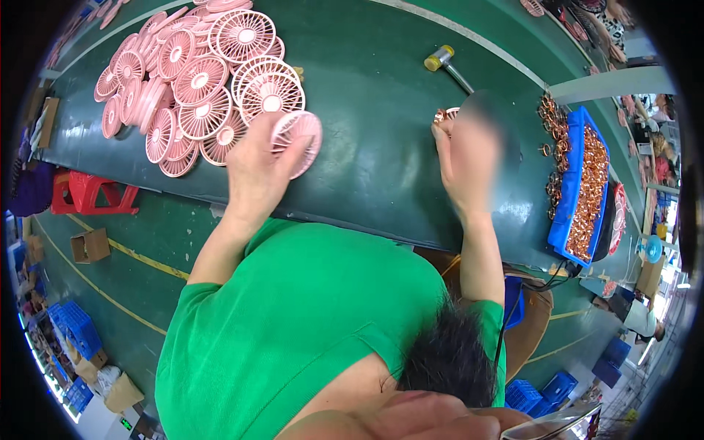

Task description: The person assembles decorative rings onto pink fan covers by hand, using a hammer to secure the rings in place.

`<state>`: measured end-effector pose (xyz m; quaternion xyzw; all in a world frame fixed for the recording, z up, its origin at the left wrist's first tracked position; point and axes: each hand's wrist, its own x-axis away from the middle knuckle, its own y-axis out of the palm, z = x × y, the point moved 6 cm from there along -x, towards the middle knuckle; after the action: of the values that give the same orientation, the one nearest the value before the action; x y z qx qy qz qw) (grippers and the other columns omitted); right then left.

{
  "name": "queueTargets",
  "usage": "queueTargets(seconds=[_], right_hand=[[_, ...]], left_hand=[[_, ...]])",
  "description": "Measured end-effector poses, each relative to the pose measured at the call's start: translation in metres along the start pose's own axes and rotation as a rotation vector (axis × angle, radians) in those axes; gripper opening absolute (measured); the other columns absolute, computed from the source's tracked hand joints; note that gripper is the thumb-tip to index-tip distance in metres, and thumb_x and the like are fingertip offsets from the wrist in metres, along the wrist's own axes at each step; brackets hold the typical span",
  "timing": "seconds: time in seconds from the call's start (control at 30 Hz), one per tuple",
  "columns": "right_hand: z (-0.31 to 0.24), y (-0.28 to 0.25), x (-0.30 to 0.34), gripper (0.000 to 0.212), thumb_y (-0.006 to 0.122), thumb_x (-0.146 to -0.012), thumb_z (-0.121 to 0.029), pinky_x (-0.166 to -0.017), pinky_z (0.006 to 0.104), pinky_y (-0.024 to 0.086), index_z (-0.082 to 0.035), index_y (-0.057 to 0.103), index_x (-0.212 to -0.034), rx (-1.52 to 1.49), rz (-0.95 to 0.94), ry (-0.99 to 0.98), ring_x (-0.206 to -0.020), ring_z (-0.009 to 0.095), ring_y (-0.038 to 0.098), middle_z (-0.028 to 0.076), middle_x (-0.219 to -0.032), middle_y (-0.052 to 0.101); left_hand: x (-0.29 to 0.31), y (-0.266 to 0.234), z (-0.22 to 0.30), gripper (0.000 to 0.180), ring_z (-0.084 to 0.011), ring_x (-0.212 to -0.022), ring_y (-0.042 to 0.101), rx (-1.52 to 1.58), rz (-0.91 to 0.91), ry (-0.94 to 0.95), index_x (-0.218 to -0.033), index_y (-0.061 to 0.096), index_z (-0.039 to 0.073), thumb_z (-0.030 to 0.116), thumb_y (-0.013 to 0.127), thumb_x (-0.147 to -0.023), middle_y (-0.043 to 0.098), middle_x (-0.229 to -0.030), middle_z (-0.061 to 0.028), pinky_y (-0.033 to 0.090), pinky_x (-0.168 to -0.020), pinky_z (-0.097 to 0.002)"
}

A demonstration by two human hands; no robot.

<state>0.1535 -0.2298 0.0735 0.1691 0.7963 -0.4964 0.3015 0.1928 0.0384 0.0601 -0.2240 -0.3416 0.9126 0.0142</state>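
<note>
My left hand [257, 172] is closed on a round pink fan grille [305, 144], held tilted by its rim above the table, thumb across the spokes. Behind it lies a big heap of similar pink fan grilles [199, 79], stacked and overlapping. My right hand [471, 163] is over the table to the right, thumb and fingers drawn together. At its fingertips shows a small copper-coloured and pale piece [442, 115]; its shape is mostly hidden, and a blur covers part of this hand. Just beyond lies a mallet [440, 58] with a yellow-faced head and metal handle.
A blue tray [561, 213] full of copper-coloured rings stands on the green table [359, 95] at the right. Loose rings [555, 132] lie along its left side. A red stool [95, 193] and a cardboard box [90, 246] are on the floor at left.
</note>
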Motion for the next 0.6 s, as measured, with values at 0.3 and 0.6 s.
queueTargets(seconds=[0.3, 0.6], right_hand=[[-0.075, -0.020, 0.004, 0.024, 0.078, -0.063, -0.007, -0.084, 0.0377, 0.043, -0.012, 0.065, -0.083, -0.063, 0.135, -0.294, -0.083, 0.018, 0.057, 0.000, -0.088, 0.061], [-0.075, -0.001, -0.008, 0.022, 0.070, -0.069, -0.009, -0.082, 0.0392, 0.040, -0.008, 0.062, -0.089, -0.041, -0.103, -0.200, -0.086, 0.023, 0.057, 0.004, -0.090, 0.060]], left_hand=[[-0.012, 0.051, 0.040, 0.027, -0.0052, -0.080, 0.049, 0.846, -0.301, -0.189, -0.099, 0.050, 0.002, 0.029, 0.047, -0.102, 0.053, -0.085, -0.0007, 0.045, -0.071, -0.0225], [-0.006, 0.059, 0.054, 0.023, -0.0117, -0.080, 0.058, 0.693, -0.283, -0.142, -0.111, 0.049, 0.001, 0.021, 0.047, -0.101, 0.061, -0.092, -0.0091, 0.048, -0.071, -0.0280]])
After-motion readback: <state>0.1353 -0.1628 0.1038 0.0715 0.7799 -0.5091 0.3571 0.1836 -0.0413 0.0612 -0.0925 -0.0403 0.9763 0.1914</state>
